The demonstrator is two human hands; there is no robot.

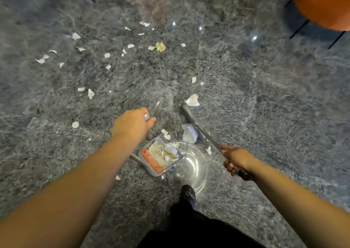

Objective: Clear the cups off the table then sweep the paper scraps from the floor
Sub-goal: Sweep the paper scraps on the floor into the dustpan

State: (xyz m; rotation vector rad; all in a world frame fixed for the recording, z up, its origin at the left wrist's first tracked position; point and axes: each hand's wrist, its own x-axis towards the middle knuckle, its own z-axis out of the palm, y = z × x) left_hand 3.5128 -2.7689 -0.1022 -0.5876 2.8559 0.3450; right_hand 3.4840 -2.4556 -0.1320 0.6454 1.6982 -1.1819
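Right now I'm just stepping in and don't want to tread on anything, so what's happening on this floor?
A person is sweeping up torn paper. Their right hand grips the broom handle, with the broom head down by a larger scrap. Their left hand holds the upright handle of a dustpan, which already has a pile of scraps in it. Many paper scraps still lie scattered across the grey floor ahead, including a crumpled yellowish one.
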